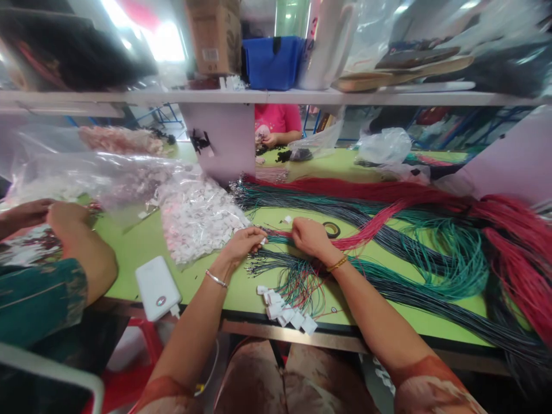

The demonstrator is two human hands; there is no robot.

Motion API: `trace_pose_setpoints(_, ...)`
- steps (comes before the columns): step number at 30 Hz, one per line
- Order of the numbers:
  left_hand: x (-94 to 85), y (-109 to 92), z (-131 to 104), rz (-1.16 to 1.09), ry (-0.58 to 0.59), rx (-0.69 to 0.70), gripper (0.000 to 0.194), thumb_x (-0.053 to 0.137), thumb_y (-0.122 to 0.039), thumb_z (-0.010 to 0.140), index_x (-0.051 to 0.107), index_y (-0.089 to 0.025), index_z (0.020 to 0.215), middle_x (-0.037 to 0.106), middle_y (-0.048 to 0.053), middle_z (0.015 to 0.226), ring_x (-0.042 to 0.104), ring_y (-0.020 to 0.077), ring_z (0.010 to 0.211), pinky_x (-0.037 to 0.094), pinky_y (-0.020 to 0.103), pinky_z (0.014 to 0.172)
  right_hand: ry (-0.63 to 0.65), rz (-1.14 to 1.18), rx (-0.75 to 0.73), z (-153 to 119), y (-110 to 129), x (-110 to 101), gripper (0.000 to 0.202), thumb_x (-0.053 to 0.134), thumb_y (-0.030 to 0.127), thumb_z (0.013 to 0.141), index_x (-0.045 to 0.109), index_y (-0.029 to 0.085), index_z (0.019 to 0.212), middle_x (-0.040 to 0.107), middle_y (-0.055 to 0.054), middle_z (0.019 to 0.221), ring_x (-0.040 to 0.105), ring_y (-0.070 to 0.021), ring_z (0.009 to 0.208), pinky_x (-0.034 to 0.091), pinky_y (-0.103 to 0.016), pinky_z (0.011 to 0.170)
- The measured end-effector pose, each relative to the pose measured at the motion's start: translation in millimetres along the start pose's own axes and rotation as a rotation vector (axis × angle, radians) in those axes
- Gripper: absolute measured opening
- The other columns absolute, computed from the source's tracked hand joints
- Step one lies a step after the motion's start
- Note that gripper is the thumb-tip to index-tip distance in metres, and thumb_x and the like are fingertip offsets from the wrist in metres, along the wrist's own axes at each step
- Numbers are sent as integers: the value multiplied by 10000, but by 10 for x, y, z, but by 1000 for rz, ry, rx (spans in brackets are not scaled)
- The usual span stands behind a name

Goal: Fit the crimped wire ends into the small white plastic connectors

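Note:
My left hand point(245, 241) pinches a small white plastic connector point(263, 241) between thumb and fingertips. Just to its right, my right hand point(311, 236) is closed in a loose fist over red wires point(366, 236) and green wires. Its fingertips are turned away, so what they grip is hidden. Below my hands, dark wires with bare metal ends point(254, 265) lie on the green tabletop point(241, 290). Several white connectors with wires attached point(284, 313) form a pile near the front edge.
A clear bag of white connectors point(202, 221) lies left of my hands, behind a white power bank point(158, 287). A tape roll point(331, 230) sits beyond my right wrist. Long wire bundles point(452, 253) cover the right side. A co-worker's arm point(86, 247) rests at left; another person point(280, 126) sits opposite.

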State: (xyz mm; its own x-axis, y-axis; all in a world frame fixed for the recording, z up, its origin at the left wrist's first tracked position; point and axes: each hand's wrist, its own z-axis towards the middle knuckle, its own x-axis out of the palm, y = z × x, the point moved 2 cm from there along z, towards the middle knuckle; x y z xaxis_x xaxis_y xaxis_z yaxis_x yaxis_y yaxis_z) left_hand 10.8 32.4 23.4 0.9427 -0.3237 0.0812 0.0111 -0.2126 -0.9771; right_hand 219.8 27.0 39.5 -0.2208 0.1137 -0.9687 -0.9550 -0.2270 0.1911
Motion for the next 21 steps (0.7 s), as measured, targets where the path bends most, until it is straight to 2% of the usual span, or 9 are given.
trace_pose_setpoints(3, -4, 13, 5, -5, 24, 10, 196, 737, -270, 652, 681, -126, 772, 659, 39, 711, 465, 67, 522, 327, 210, 492, 19, 183, 13, 15, 36, -35, 179, 447, 247, 852, 607, 170, 840, 650, -60, 737, 505, -163, 623, 259, -276, 577)
trace_pose_setpoints(5, -3, 25, 8, -1, 37, 5, 201, 740, -273, 653, 679, -126, 775, 660, 39, 721, 471, 68, 526, 338, 212, 500, 23, 218, 44, 38, 48, -35, 161, 472, 260, 822, 607, 175, 798, 637, -47, 696, 483, -154, 589, 249, -273, 564)
trace_pose_setpoints(8, 7, 30, 7, -20, 24, 7, 226, 746, -266, 653, 661, -134, 817, 653, 25, 709, 465, 64, 519, 337, 208, 503, -78, 229, 151, 78, 19, -20, 142, 496, 279, 790, 593, 177, 769, 623, -50, 686, 482, -160, 600, 264, -270, 572)
trace_pose_setpoints(10, 18, 20, -1, -48, 9, 34, 229, 754, -272, 655, 633, -141, 799, 646, 17, 706, 471, 65, 531, 339, 202, 510, -144, 367, 169, 108, 13, -5, 133, 488, 282, 779, 567, 180, 750, 608, -40, 679, 484, -154, 602, 300, -263, 580)
trace_pose_setpoints(13, 40, 4, -16, -74, 14, 71, 249, 765, -298, 657, 593, -140, 745, 658, 32, 756, 494, 69, 575, 361, 199, 537, -155, 655, 63, 168, 107, -12, 112, 482, 275, 760, 533, 186, 717, 588, -14, 670, 477, -134, 594, 347, -250, 582)
trace_pose_setpoints(15, 51, 5, -21, -83, 32, 77, 265, 772, -311, 657, 590, -139, 741, 661, 40, 783, 506, 73, 600, 376, 201, 556, -146, 767, -11, 216, 226, -56, 104, 491, 272, 749, 526, 189, 697, 576, 1, 653, 466, -125, 597, 359, -244, 584)
trace_pose_setpoints(18, 48, 25, -9, -116, 50, 89, 287, 786, -327, 650, 599, -139, 762, 628, 19, 737, 513, 77, 614, 386, 203, 573, -130, 852, -80, 272, 398, -140, 102, 511, 271, 744, 534, 187, 690, 565, 17, 634, 453, -115, 599, 364, -237, 587)
trace_pose_setpoints(21, 32, 60, 24, -178, 49, 90, 314, 797, -336, 643, 612, -139, 803, 601, 3, 708, 524, 81, 627, 402, 210, 602, -102, 883, -97, 263, 453, -153, 120, 525, 280, 745, 550, 176, 690, 566, 18, 639, 446, -107, 591, 354, -230, 570)
